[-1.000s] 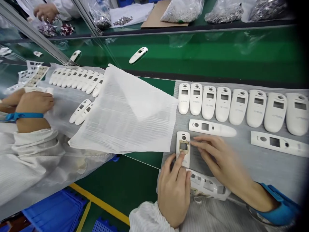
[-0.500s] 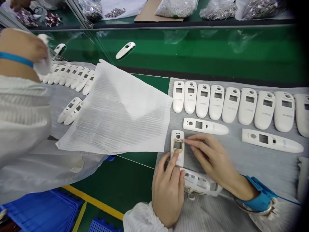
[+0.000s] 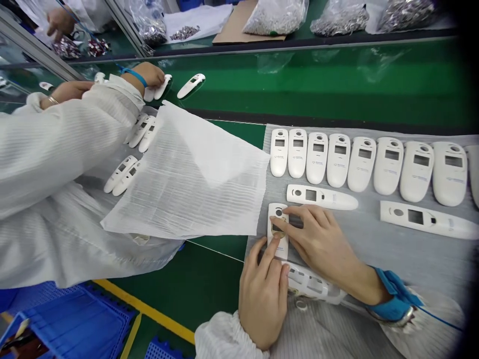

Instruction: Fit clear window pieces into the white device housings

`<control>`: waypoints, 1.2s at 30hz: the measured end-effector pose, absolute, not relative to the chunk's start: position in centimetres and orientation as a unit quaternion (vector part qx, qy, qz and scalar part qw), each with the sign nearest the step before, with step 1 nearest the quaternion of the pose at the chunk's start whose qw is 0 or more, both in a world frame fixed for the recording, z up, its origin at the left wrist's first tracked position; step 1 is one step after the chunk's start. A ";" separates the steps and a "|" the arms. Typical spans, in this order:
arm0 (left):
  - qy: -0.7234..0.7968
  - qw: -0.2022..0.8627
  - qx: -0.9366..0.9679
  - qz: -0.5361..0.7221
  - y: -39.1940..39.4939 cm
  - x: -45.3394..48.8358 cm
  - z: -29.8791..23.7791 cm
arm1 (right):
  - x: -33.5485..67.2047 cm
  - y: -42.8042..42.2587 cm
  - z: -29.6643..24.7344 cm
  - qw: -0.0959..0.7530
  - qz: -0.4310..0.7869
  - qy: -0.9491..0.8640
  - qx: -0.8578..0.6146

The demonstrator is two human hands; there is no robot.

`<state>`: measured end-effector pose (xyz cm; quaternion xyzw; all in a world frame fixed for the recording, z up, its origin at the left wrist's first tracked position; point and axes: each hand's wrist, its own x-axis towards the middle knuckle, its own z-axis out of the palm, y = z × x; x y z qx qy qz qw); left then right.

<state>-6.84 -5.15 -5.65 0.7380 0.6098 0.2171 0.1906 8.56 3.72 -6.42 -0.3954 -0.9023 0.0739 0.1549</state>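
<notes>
A white handheld device casing [image 3: 277,249] lies upright on the mat, with a yellowish frame-like piece around its dark display window. My left hand [image 3: 264,294] rests below it, its index fingertip on the casing just under the window. From the right, my right hand [image 3: 318,244] reaches over with fingers stretched, the index fingertip at the window's upper left edge. A part of the window is hidden under that finger. Just right of my left hand lies an open white shell [image 3: 312,283] with cutouts. Another white casing [image 3: 322,196] lies sideways above my right hand.
A row of white casings [image 3: 339,159] stretches along the back of the mat, with another casing [image 3: 426,219] sideways at right. White foam sheet [image 3: 194,184] bridges to a neighbouring place, where a co-worker's hand [image 3: 151,75] is at casings on the green belt [image 3: 232,85]. Blue crates [image 3: 75,319] stand below.
My right index fingertip has moved left from the window's right edge across its top. My left hand keeps its place on the casing. The co-worker's arm has reached right to the belt.
</notes>
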 end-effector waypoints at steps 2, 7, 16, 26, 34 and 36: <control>0.610 0.191 0.737 0.221 -5.1 -6.8 -5.6 | 8.8 3.7 -6.2 0.165 0.080 -0.904 -0.385; 0.614 0.200 0.735 0.210 -5.3 -6.7 -5.5 | 10.3 3.3 -6.2 0.221 0.105 -0.883 -0.401; 0.614 0.186 0.739 0.207 -5.3 -6.8 -5.7 | 8.6 3.3 -6.4 0.158 0.089 -0.898 -0.401; 0.610 0.188 0.739 0.217 -5.4 -6.7 -5.6 | 10.8 4.3 -6.4 0.213 0.189 -0.861 -0.421; 0.615 0.180 0.736 0.217 -5.4 -6.6 -5.8 | 8.9 6.1 -5.3 0.045 0.398 -0.745 -0.533; 0.618 0.181 0.734 0.216 -5.3 -6.6 -5.8 | 8.7 5.9 -5.4 0.035 0.450 -0.706 -0.546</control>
